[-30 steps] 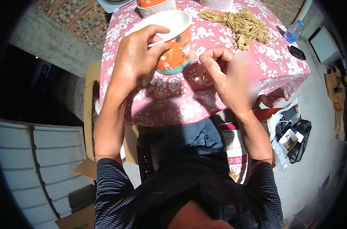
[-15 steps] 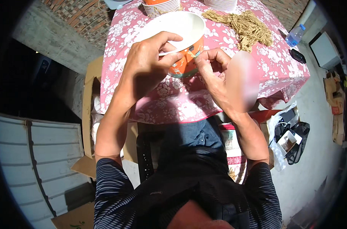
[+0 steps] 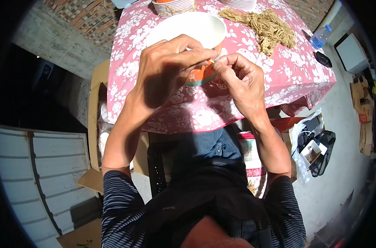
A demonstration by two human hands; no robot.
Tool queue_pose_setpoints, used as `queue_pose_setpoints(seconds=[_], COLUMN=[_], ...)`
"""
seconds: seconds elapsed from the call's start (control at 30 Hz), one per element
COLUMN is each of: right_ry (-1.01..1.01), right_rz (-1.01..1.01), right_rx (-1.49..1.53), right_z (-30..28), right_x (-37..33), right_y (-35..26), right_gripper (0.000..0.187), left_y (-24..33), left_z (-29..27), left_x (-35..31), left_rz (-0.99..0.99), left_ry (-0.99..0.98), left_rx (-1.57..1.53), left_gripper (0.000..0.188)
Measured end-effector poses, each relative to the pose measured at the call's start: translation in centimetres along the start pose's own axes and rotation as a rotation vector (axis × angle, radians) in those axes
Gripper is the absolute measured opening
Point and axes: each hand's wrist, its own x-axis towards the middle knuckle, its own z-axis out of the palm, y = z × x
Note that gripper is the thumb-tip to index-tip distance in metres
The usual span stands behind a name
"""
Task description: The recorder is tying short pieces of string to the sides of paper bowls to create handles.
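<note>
A paper bucket (image 3: 200,76), orange outside with a green base band and white inside, stands tilted at the table's near side, its mouth facing away to the left. My left hand (image 3: 165,68) reaches across its near rim, thumb and fingers closed at the tips by a thin yellowish strand (image 3: 211,60). My right hand (image 3: 242,78) pinches the same strand between thumb and forefinger, just right of the bucket's wall. The fingertips of both hands nearly meet there. My left hand hides much of the bucket's front.
A pink flowered cloth (image 3: 233,101) covers the table. At the back lie a heap of tan twine (image 3: 274,31) and stacked paper buckets (image 3: 173,9). A water bottle (image 3: 321,37) and a black object (image 3: 322,60) are near the right edge. An open carton (image 3: 95,107) stands left.
My left fingers have stretched rightward over the strand toward my right fingertips. My right hand stays pinched, slightly shifted. The bucket has turned or shifted slightly to the right.
</note>
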Motion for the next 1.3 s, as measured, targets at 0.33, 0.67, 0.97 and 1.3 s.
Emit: queue_pose_setpoints(seconds=[0.33,0.67,0.97,1.3], right_ry=[-0.007,0.002,-0.041,0.054], right_rz=[0.03,0.048,0.06,-0.073], right_rx=[0.049,0.106,0.045,-0.064], right_z=[0.1,-0.3,-0.7,0.0], right_x=[-0.2,-0.4,-0.6,-0.8], right_y=[-0.1,-0.2,-0.1,0.2], right_gripper=[0.012,0.013,0.013,0.013], left_y=[0.4,1.3,0.2,0.8], left_z=[-0.1,-0.1,0.3,0.6], left_x=[0.7,0.9,0.3,0.5], left_rz=[0.067,0.03,0.112,0.08], left_ry=[0.031,-0.024,-0.033,-0.061], left_rx=[0.111,0.139,0.091,0.087], left_gripper=[0.016,0.019,0.024,0.017])
